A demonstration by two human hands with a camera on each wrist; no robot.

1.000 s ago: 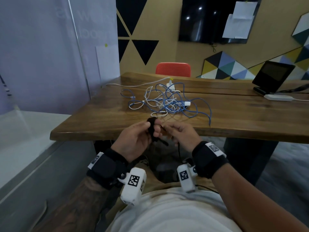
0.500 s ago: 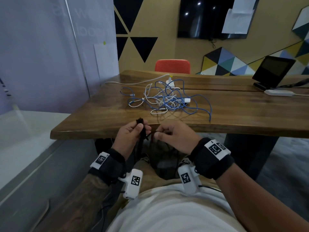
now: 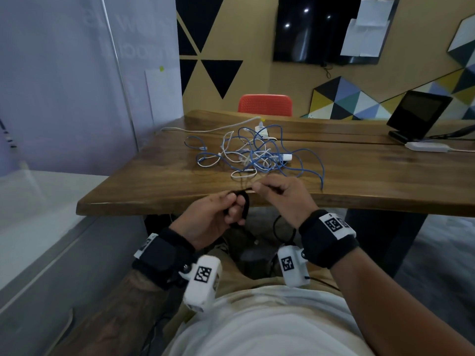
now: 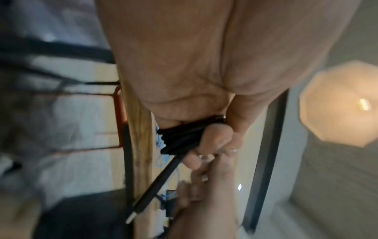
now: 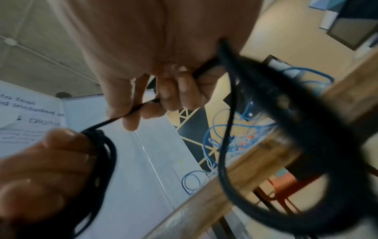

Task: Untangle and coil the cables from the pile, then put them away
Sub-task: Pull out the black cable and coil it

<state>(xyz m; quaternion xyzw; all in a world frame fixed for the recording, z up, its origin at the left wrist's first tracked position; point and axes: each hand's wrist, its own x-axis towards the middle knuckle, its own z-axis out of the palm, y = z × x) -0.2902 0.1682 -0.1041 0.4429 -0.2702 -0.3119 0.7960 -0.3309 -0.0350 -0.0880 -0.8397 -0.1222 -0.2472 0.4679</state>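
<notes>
My left hand (image 3: 218, 214) grips a small coil of black cable (image 3: 244, 205) just below the table's front edge; in the left wrist view the coil (image 4: 190, 134) is pinched between thumb and fingers, a plug end (image 4: 132, 215) sticking out. To its right, my right hand (image 3: 277, 192) pinches the free strand of the same black cable (image 5: 131, 111), stretched taut to the coil (image 5: 102, 153). The slack loops down (image 5: 225, 145) under that hand. A tangled pile of blue and white cables (image 3: 254, 155) lies on the wooden table (image 3: 359, 181).
A white adapter (image 3: 426, 147) and a black tablet on a stand (image 3: 419, 114) sit at the table's far right. An orange chair (image 3: 264, 105) stands behind the table. A glass partition (image 3: 77, 86) closes off the left side.
Both hands have risen to the table's front edge. The right hand has drawn the strand out to the right and up, so the hands sit further apart.
</notes>
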